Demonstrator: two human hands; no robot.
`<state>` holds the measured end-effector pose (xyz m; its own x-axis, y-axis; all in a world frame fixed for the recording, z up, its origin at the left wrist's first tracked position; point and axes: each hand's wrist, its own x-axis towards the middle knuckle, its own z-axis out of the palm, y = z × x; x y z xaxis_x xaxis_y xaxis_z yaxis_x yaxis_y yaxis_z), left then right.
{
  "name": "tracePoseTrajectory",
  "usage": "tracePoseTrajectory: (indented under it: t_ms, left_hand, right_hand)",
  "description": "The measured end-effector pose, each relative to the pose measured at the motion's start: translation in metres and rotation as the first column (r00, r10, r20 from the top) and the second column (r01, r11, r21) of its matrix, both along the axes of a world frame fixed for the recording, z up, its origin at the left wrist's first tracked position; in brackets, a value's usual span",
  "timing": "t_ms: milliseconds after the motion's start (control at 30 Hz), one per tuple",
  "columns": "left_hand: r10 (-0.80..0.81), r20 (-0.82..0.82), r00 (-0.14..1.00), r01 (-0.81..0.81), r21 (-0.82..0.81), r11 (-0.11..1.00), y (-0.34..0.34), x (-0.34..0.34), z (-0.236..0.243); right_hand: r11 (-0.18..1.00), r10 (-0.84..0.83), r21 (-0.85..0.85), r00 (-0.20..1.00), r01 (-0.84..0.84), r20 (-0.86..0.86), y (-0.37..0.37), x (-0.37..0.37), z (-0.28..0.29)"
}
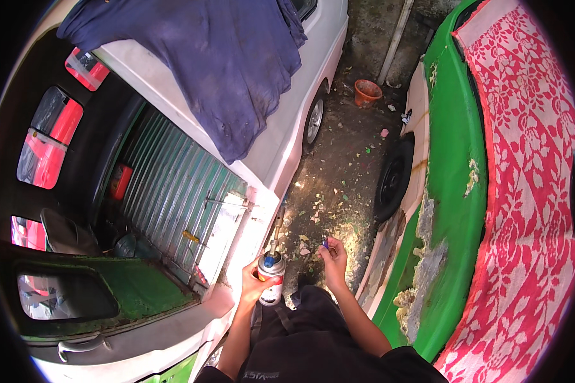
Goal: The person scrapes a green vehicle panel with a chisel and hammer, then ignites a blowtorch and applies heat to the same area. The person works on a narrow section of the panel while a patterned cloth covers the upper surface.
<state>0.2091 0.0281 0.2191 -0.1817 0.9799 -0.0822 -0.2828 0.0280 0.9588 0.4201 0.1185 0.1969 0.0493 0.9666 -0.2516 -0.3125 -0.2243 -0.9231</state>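
Two bare hands are at work in the strip of ground between a white vehicle [281,127] and a green one [457,127], and I can see both clearly enough. The left hand [252,283] has its fingers wrapped around a gas canister [272,295], the thumb lying across the side. That canister is held upright in front of the person's dark shirt [287,351], near the white vehicle's edge; a blue fitting [269,260] sits on its top, and a brass-coloured torch tube [277,231] points away from the body. Just beside it, well clear of the canister, the right hand [334,263] pinches a small purple-blue lighter [324,243] between thumb and forefinger; I cannot tell how the other fingers are set.

On the ribbed load floor [166,172] to the left lies a yellow-handled tool [190,237], with a red box [121,181] farther in. Dark blue cloth [217,64] drapes over the white vehicle, and a red-and-white floral cloth [524,166] covers the green one's top. Pale crumbs [316,217] litter the ground, and farther off stands an orange flowerpot [367,94].
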Motion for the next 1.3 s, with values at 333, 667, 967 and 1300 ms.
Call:
tracePoseTrajectory:
  t_ms: [333, 667, 967, 1300]
  left_hand:
    - [0.03, 0.145, 0.989, -0.01, -0.136, 0.991, -0.067, -0.06, -0.053]
    - [0.285, -0.07, 0.956, -0.291, -0.097, 0.952, -0.166, -0.16, -0.128]
    - [0.482, -0.047, 0.875, -0.484, -0.086, 0.871, -0.157, -0.223, -0.185]
    - [0.495, 0.031, 0.868, -0.49, -0.108, 0.865, -0.143, -0.242, -0.235]
  right_hand:
    - [0.997, 0.07, 0.022, 0.968, -0.077, 0.242, -0.051, -0.07, -0.036]
    - [0.976, 0.166, 0.062, 0.9, -0.207, 0.402, -0.094, -0.207, -0.143]
    - [0.83, 0.277, 0.237, 0.742, -0.505, 0.611, -0.057, -0.355, -0.278]
    - [0.782, 0.001, 0.473, 0.76, -0.406, 0.65, -0.05, -0.382, -0.316]
